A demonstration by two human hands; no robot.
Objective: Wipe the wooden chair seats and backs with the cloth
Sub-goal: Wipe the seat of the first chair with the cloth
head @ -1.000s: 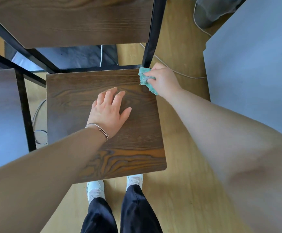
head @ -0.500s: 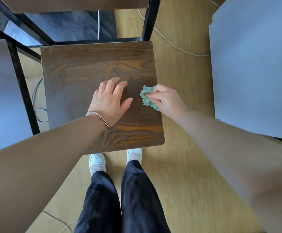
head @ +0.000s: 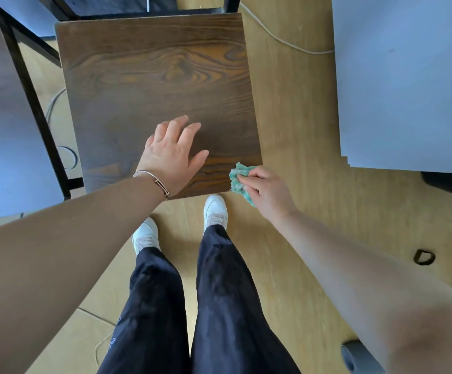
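Our right grip pinches the teal cloth at the near right corner of the wooden chair seat, while our left grip lies flat, fingers straight, on it.

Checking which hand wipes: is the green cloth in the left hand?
No, the right hand grips the cloth at the near corner of the seat; the left hand lies flat on it.

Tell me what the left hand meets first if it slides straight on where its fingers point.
The left hand has only bare chair seat ahead; the way looks free to the far right corner, where the black frame post probably comes first.
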